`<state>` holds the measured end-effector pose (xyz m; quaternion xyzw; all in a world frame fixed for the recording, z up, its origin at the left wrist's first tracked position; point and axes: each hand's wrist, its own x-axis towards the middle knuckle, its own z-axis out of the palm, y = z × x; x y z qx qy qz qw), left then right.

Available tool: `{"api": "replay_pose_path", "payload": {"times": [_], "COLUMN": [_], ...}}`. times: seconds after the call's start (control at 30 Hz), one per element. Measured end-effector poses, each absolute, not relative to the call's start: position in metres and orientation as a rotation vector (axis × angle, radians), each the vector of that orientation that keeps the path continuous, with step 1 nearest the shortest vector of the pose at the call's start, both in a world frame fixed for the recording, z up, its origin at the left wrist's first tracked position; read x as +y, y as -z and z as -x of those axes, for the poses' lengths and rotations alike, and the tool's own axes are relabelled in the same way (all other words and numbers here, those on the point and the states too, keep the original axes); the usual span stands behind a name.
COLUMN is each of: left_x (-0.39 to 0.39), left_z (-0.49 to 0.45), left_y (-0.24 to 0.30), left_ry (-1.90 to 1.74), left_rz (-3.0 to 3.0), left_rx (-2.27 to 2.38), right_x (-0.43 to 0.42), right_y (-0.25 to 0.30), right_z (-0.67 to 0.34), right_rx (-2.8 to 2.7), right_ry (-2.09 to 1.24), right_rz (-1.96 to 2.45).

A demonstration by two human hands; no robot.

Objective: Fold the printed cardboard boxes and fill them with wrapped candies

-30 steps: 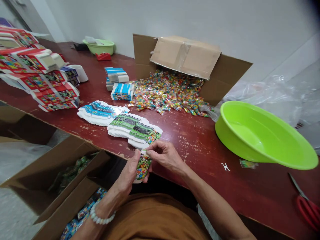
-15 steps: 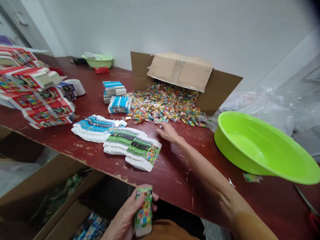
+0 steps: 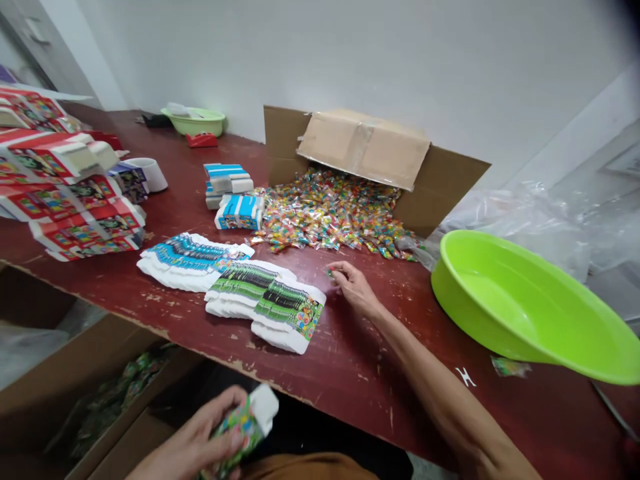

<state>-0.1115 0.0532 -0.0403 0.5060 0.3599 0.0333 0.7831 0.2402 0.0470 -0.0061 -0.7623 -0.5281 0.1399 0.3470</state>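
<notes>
1. Two hands work apart. The left hand (image 3: 200, 443), low at the near edge, has its grip wrapped around a small printed carton (image 3: 245, 421), white end flap open and tilted up, likely kept ready for filling.
2. The right hand (image 3: 353, 285) reaches across the dark red tabletop (image 3: 380, 347), fingertips pinched on one small wrapped candy (image 3: 331, 272) just short of the candy heap.
3. That heap of bright wrapped candies (image 3: 330, 213) spills from a cardboard box (image 3: 365, 150) lying on its side.
4. Fanned stacks of flat printed cartons (image 3: 265, 303) lie just left of the right hand; a lime green basin (image 3: 530, 307) sits to its right.
5. Half a second ago the right hand lay flat and open nearer the heap; now it has drawn back, pinched. The carton, then upright, is tipped with its flap open.
</notes>
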Motion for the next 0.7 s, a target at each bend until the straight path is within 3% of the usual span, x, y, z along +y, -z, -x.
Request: {"api": "replay_pose_path", "payload": {"times": [0.13,0.2,0.5,0.7], "left_x": [0.041,0.037,0.017,0.016], "left_z": [0.069,0.055,0.036,0.033], "left_y": [0.012,0.003,-0.012,-0.015], "left_ry": [-0.239,-0.283,-0.444,-0.483], "left_rz": [-1.108,-1.147,-1.261,-1.275], "left_rx": [0.773,0.756,0.784,0.814], "right_x": [0.004,-0.008,-0.019,-0.026], "right_y": [-0.01,-0.012,-0.029,-0.02], "right_z": [-0.189,-0.165,-0.147,-0.144], "right_rx": [-1.39,-1.341,-1.692,-1.373], "right_ry": [-0.875,-0.96,-0.693,-0.699], "right_rz": [1.421,1.313,1.326,1.306]}}
